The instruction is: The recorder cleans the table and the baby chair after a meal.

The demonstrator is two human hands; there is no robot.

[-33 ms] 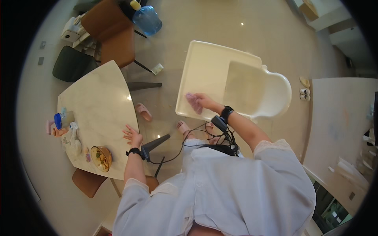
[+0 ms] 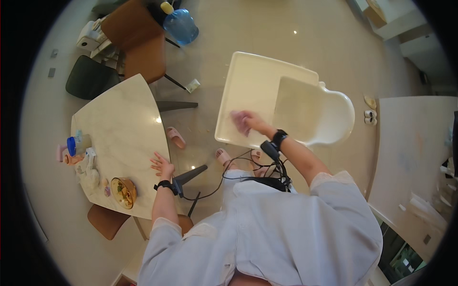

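A purplish-pink cloth (image 2: 241, 123) is bunched under my right hand (image 2: 257, 123), whose fingers close on it. Both are over the near left part of a cream high chair tray (image 2: 250, 78). Right of the flat tray is the hollow seat (image 2: 303, 107) with its rounded back. My left hand (image 2: 163, 165) rests at the right edge of the marble-topped table (image 2: 121, 128), fingers spread, with nothing in it. Each wrist wears a black band with a small dark device, and cables run between them.
On the table are a glass bowl of food (image 2: 124, 192), a blue-lidded jar (image 2: 78, 145) and a crumpled plastic bag (image 2: 89, 177). Brown chairs (image 2: 136, 40) and a water jug (image 2: 181, 27) stand far left. A pink slipper (image 2: 176, 137) lies between table and high chair. A pale counter (image 2: 410, 143) runs along the right.
My right hand has shifted slightly right across the tray with the cloth and is blurred by motion. The left hand stays at the table edge.
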